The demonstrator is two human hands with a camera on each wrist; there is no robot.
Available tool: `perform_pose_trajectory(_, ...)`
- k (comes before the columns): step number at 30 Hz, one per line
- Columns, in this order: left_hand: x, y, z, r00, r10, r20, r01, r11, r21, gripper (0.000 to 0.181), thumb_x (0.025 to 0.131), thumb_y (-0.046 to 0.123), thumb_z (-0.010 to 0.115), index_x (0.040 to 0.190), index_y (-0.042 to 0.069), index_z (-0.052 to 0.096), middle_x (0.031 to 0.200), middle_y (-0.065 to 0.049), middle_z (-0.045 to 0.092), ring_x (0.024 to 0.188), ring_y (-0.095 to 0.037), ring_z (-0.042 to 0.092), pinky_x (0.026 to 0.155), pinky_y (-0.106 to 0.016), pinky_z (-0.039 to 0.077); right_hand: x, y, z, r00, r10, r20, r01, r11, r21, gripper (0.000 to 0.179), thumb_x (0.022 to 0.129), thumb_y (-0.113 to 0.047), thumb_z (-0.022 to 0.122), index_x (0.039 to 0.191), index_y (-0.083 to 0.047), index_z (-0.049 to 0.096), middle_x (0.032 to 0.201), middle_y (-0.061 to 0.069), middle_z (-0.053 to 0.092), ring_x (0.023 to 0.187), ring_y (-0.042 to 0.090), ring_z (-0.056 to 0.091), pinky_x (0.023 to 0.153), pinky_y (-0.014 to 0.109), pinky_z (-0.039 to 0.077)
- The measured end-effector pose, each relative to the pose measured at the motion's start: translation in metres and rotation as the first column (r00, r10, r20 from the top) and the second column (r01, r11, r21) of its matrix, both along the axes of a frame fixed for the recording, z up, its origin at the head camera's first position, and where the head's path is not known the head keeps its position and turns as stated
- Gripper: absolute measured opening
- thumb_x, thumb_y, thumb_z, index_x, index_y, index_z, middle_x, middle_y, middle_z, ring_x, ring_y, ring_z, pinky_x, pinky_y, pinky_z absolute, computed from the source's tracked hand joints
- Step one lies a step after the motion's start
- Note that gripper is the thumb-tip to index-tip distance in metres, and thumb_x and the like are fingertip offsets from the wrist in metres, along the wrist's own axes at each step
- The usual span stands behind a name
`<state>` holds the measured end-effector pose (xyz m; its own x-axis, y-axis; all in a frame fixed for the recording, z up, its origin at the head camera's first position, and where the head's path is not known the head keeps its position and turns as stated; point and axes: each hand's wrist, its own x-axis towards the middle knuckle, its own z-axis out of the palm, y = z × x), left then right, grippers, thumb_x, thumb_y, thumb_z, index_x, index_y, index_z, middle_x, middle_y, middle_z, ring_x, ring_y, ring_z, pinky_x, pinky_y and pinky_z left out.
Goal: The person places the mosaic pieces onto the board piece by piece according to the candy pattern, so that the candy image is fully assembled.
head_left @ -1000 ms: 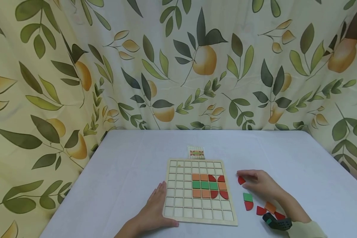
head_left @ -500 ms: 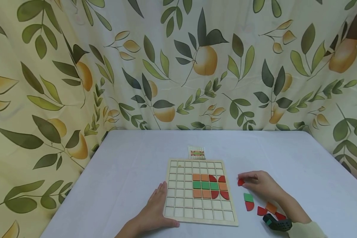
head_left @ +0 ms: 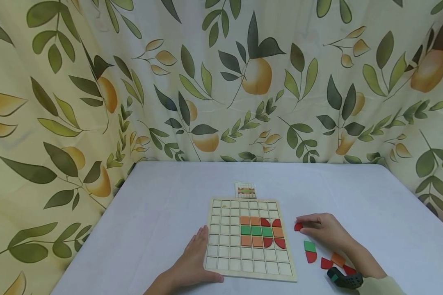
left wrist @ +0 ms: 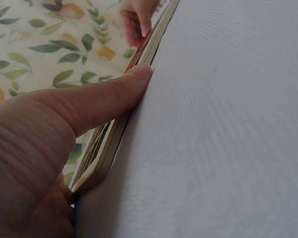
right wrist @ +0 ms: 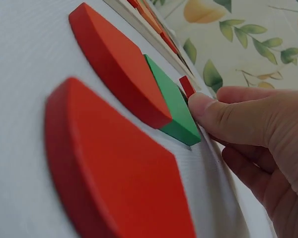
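A square wooden grid board (head_left: 223, 262) lies on the white table, with orange, green and red tiles set in its middle-right cells. My left hand (head_left: 192, 261) rests against its near left corner, fingers straight along the left side. In the left wrist view the thumb (left wrist: 102, 101) presses on the board's near edge. Right of the board, my right hand (head_left: 328, 232) pinches a small red tile (head_left: 298, 226) between thumb and fingertips, partly hidden. The right wrist view has this red tile (right wrist: 186, 86) edge-on, just past a green square tile (right wrist: 173, 103).
Near the right hand lie a green tile (head_left: 309, 246) touching a red rounded tile (head_left: 311, 257), another red tile (head_left: 326, 263), an orange tile (head_left: 338, 259) and a red tile (head_left: 349, 270) by the wristband. A small pattern card (head_left: 245, 190) lies behind the board. A leaf-printed curtain (head_left: 206, 82) hangs behind.
The red tile has turned a little between my right fingertips. Both hands have otherwise stayed in place, and the head view has shifted slightly.
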<state>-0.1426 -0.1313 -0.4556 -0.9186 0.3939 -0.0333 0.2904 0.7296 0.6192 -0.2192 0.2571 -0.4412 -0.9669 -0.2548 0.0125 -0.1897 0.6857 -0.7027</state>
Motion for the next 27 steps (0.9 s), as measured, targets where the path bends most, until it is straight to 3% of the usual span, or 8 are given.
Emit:
perform_pose_trajectory(4,-0.001,0.000,-0.001,1.000,0.002,-0.001,-0.002,1.000,-0.004,0.133,0.055,0.071,0.070,0.145,-0.003,0.005,0.151,-0.018,0.007,0.138,-0.028,0.003,0.109,-0.047,0.008,0.001,-0.004,0.002,1.000,-0.010,-0.004,0.010,1.000,-0.009,0.033,0.080,-0.018,0.072,0.110,-0.003,0.068,0.108,0.008,0.065,0.110,0.033,0.054,0.084,0.042,0.049)
perform_pose_trajectory(14,-0.001,0.000,-0.001,1.000,-0.001,-0.010,0.001,1.000,0.004,0.133,0.055,0.070,0.070,0.145,-0.004,0.006,0.151,-0.019,0.007,0.138,-0.029,0.003,0.108,-0.049,0.009,-0.001,-0.014,0.008,0.999,-0.031,-0.011,0.031,0.999,0.023,0.033,0.081,-0.019,0.071,0.112,-0.008,0.067,0.111,0.007,0.064,0.116,0.036,0.047,0.089,0.059,0.039)
perform_pose_trajectory(27,-0.001,0.000,-0.001,1.000,-0.007,-0.012,0.007,1.000,-0.008,0.132,0.057,0.070,0.070,0.145,-0.004,0.006,0.151,-0.017,0.008,0.138,-0.028,0.004,0.109,-0.047,0.009,-0.006,-0.036,0.014,0.994,0.040,-0.102,-0.038,0.999,0.026,0.030,0.079,-0.016,0.072,0.109,-0.009,0.069,0.106,0.004,0.067,0.109,0.031,0.054,0.088,0.056,0.041)
